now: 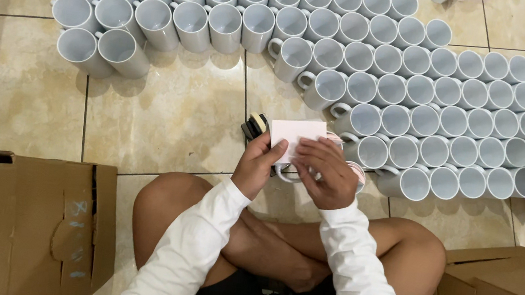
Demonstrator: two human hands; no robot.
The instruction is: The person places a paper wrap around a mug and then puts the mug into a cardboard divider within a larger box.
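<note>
White glazed ceramic fills the head view: the person sits cross-legged on the tiled floor [167,117] and holds one mug [352,172] low between both hands, just above the knees and at the near edge of the rows. Most of it is hidden; only a loop of handle below the fingers and a sliver of rim at the right show. Over it lies a pale sheet of paper [297,132], flat and thin. The left hand [259,163] has its grip closed on the sheet's lower left edge, thumb on top. The right hand [325,173] is curled over the mug with the sheet under its fingers, grip closed around both.

I would judge the mug stiff, fairly weighty, smooth enough to slip and liable to chip against its neighbours, so the body or the handle is the safe place to hold. The paper is light and limp and creases easily; edges and corners suit it.

Just beyond the hands sits a small dark object [255,127]; I cannot tell what it is. The rows of white mugs [414,86] stand upright, touching. Cardboard boxes [24,219] flank the person.
</note>
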